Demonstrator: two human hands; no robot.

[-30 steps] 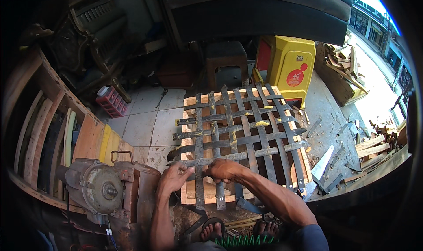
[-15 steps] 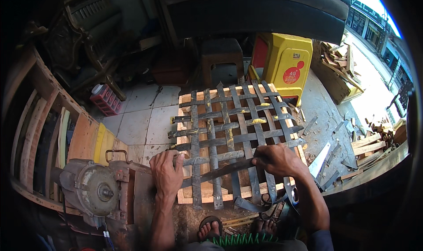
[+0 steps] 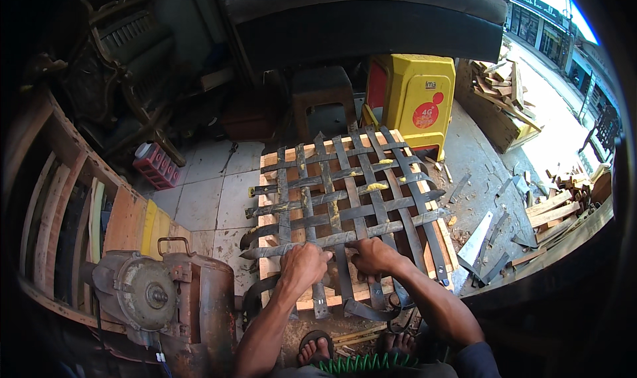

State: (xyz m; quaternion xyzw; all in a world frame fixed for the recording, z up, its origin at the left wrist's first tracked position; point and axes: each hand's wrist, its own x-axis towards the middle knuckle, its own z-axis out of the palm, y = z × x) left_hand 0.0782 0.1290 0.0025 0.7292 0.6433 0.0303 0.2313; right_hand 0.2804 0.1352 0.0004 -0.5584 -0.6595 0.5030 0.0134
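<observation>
Black rubber straps [image 3: 343,213] criss-cross in a loose weave over a pale wooden frame [image 3: 269,272] lying before me. My left hand [image 3: 305,270] is closed on a dark rubber strap [image 3: 263,285] that loops out past the frame's left side. Close by on the right, my right hand [image 3: 376,256] has its fingers curled down into the weave, pinching strap; its fingertips are partly hidden. Both hands sit just below the nearest cross strap [image 3: 391,228], over the near half of the frame. Loose strap ends [image 3: 371,311] curl at the frame's near edge.
A machine with a round metal disc [image 3: 149,295] stands at left beside a wooden frame [image 3: 60,212]. Beyond the weave are a yellow plastic stool [image 3: 419,106] and a dark stool [image 3: 323,86]. A handsaw [image 3: 476,238], strap scraps and wood offcuts [image 3: 554,209] lie right.
My left hand has moved right from the frame's left edge, and my right hand has moved left, so they are close together. The strap stretched between them now loops out at the left.
</observation>
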